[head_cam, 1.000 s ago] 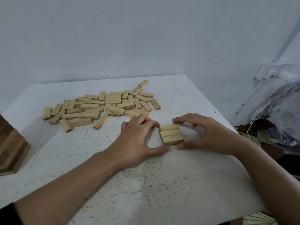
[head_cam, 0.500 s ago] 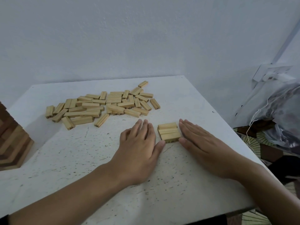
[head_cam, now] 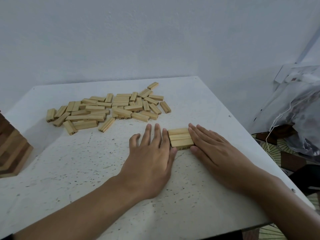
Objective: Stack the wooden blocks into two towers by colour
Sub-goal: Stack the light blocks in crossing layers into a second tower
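Fingers on both hands are flat and straight, gripping nothing. My left hand and right hand just press against the two ends of the three-block row, which lies on the surface between them. Its blocks run left to right. The next layer's blocks sit in the loose pile, up and to the left, so I reckon my left hand's nearer, and they should go on crosswise.
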